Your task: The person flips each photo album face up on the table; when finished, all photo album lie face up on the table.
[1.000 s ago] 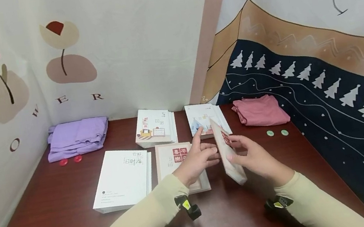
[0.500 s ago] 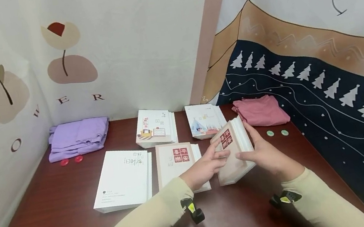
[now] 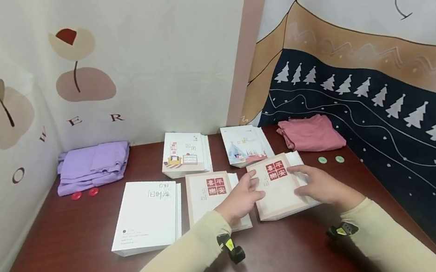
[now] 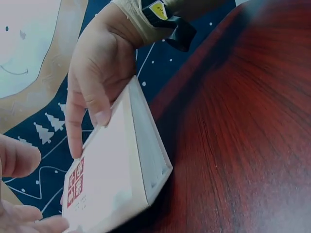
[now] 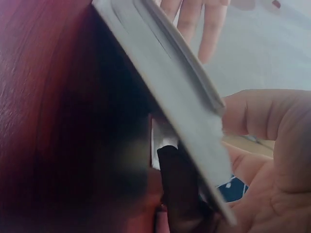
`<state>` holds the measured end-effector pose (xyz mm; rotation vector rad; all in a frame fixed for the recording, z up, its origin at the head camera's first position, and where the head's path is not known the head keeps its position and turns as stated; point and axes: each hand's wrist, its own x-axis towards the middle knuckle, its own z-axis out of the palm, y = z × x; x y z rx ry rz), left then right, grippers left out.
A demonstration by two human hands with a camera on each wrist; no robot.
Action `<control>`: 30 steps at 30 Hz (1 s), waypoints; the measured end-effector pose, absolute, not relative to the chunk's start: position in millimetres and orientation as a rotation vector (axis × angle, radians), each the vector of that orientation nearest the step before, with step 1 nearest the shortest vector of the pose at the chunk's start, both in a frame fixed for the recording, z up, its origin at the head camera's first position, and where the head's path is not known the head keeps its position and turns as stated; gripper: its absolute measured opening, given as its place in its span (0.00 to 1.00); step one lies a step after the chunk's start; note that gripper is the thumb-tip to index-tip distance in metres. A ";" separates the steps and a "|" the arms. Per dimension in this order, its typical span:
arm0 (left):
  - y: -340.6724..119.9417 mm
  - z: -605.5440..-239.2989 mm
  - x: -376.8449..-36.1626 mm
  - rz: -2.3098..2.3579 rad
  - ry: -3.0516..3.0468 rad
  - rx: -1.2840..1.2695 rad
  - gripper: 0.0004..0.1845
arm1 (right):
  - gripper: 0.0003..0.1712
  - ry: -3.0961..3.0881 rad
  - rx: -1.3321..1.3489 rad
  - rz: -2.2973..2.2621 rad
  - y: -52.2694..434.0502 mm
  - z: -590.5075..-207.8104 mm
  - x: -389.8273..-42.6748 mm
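Observation:
A thick photo album [image 3: 274,198] with a beige cover and red character squares is held tilted over the table's right half. My right hand [image 3: 327,185] grips its page-edge side, thumb on the cover and the other fingers partly hidden; in the right wrist view that hand [image 5: 272,150] is beside the white page edges. At the spine side, my left hand [image 3: 236,201] has loosely extended fingers. The left wrist view shows left fingers [image 4: 48,224] right at the album's edge and the thumb apart from it. A matching album [image 3: 207,208] lies to the left, partly behind the left hand.
A large white album [image 3: 149,216] lies at the left. Two illustrated albums [image 3: 182,153] [image 3: 244,143] stand farther back. Purple folded cloth [image 3: 93,166] with red discs [image 3: 76,195] is back left; pink cloth [image 3: 311,134] with green discs [image 3: 322,160] is back right.
The album has turned from nearly edge-on to cover facing up and been lowered toward the table. My right hand has shifted along its page-edge side; the left stays at the spine side.

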<state>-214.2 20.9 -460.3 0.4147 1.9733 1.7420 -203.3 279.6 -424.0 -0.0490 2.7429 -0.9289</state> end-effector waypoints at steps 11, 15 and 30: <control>20.5 -469.5 -213.4 1.668 2.106 0.373 0.37 | 0.42 2.643 -0.010 -0.982 280.5 -436.1 -205.9; 19.2 -469.6 -212.8 1.678 2.098 0.363 0.37 | 0.42 2.624 -0.012 -1.005 276.8 -437.3 -206.2; -13.1 -451.1 -211.6 1.650 2.151 0.375 0.38 | 0.43 2.590 -0.026 -1.079 275.8 -437.1 -209.8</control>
